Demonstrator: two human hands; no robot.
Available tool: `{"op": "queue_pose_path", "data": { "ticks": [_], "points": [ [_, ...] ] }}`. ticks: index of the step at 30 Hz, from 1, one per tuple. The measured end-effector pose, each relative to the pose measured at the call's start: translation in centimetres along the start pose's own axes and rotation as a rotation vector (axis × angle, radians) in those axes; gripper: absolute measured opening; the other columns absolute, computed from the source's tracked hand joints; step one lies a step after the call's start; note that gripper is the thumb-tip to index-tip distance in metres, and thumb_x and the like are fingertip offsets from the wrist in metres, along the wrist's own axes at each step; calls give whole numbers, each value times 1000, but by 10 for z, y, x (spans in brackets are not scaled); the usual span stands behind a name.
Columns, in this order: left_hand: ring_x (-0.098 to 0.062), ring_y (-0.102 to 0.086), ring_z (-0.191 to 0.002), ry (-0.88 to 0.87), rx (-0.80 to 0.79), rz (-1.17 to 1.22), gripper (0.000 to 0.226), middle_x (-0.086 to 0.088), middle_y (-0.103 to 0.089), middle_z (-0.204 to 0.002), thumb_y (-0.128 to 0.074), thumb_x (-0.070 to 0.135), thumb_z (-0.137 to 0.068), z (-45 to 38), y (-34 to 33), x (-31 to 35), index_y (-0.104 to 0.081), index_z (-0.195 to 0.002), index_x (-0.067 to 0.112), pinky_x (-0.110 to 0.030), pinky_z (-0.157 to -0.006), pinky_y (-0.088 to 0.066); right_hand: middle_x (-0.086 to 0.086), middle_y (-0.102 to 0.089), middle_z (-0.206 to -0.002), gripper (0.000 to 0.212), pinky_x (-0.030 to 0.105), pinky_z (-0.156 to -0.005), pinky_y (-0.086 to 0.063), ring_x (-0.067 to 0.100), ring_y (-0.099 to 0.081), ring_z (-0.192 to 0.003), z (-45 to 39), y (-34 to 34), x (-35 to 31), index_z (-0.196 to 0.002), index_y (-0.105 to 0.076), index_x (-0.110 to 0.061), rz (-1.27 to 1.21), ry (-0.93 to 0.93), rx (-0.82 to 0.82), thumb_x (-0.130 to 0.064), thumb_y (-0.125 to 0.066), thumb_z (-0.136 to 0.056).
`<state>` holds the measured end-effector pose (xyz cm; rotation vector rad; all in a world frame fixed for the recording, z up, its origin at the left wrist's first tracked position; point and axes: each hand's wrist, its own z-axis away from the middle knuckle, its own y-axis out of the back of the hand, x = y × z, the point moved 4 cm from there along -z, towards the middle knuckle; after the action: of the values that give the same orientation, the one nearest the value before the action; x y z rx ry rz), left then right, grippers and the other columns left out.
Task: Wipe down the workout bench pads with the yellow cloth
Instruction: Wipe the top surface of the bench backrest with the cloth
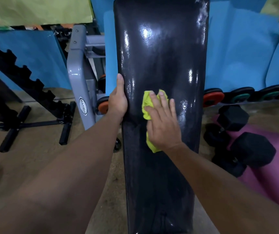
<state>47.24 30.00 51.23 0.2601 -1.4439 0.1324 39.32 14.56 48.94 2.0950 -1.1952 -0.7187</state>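
**Cloth at mid-pad, one hand bracing**

The cloth point(148, 105) lies bunched at the centre of the one black pad point(165, 53), under the right hand point(162, 125), whose fingers lie fairly straight and spread, pressing it flat. The left hand point(118, 100), at 9 o'clock from the cloth, wraps the pad's left edge, thumb on top.

The cloth looks soft and light and probably bunches easily; a flat palm on its middle should drive it best. The pad looks glossy and possibly wet toward 12 o'clock, so likely slippery; its edge seems the surest hold.

Counted: one cloth, one pad, two hex dumbbells point(251, 149) at 3 o'clock, one grey frame point(78, 78) at 9 o'clock.
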Motion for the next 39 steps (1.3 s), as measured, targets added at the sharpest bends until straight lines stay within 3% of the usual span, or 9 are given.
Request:
{"op": "queue_pose_path", "data": {
  "ticks": [5, 11, 17, 21, 26, 32, 35, 38, 39],
  "points": [
    [-17, -59, -135, 8, -2, 9, 84, 4, -65, -144, -31, 83, -99, -4, 1, -3, -63, -148, 24, -38, -124, -39, 13, -33, -163, 38, 59, -126, -9, 38, -18, -155, -21, -2, -13, -123, -62, -11, -65, -173, 111, -3, -47, -88],
    [-17, -56, -139, -19, 3, -1, 82, 2, -63, -149, -28, 80, -102, -5, 0, -6, -62, -149, 22, -36, -125, -36, 12, -37, -161, 36, 60, -124, -17, 37, -25, -153, 4, -7, -13, -120, -64, -12, -1, 34, 15, -5, -54, -87],
    [-19, -60, -136, 10, 18, 35, 91, 1, -66, -145, -33, 88, -93, -7, 1, -9, -64, -147, 21, -40, -124, -41, 13, -36, -162, 36, 62, -124, -13, 40, -22, -153, -13, 7, 11, -118, -62, -11, -32, -149, 114, -1, -52, -85],
    [-18, -60, -133, 10, 20, 7, 89, 5, -67, -140, -28, 87, -95, -7, 0, -8, -65, -145, 23, -38, -123, -38, 14, -37, -161, 34, 61, -124, -14, 40, -23, -153, -19, -8, -24, -117, -65, -9, -69, -66, 93, -3, -51, -87],
    [-19, -60, -134, 2, 42, 6, 88, 2, -66, -144, -30, 85, -97, -6, 1, -8, -65, -146, 22, -40, -123, -40, 12, -39, -160, 31, 62, -123, -16, 37, -25, -153, 1, -2, 2, -112, -65, -11, -20, -7, 64, 0, -57, -84],
    [-19, -63, -126, 28, 45, 21, 84, 5, -70, -130, -31, 86, -96, -6, 0, -12, -68, -138, 24, -41, -120, -43, 14, -38, -160, 27, 58, -126, -9, 39, -22, -153, -31, 0, -9, -110, -63, -9, -106, -179, 185, -5, -52, -85],
    [-17, -65, -124, 33, 37, 19, 90, 8, -72, -126, -31, 93, -88, -6, 2, -11, -70, -135, 27, -42, -120, -44, 15, -36, -161, 21, 61, -124, -14, 38, -22, -154, -9, -4, -10, -110, -64, -9, -103, -74, 90, -11, -54, -92],
    [-17, -65, -120, 33, 49, 9, 67, 13, -71, -111, -32, 86, -96, -5, 1, -10, -73, -109, 34, -38, -117, -45, 13, -33, -163, 23, 64, -123, -14, 39, -21, -154, 14, 5, 19, -111, -63, -10, -31, -47, 15, -15, -49, -94],
    [-18, -64, -120, 32, 51, 8, 67, 12, -71, -112, -31, 84, -98, -4, 0, -10, -73, -111, 33, -37, -117, -45, 13, -33, -163, 25, 63, -124, -12, 39, -21, -154, 14, 9, 29, -113, -62, -10, -13, -77, 30, -14, -49, -93]
  ]
}}
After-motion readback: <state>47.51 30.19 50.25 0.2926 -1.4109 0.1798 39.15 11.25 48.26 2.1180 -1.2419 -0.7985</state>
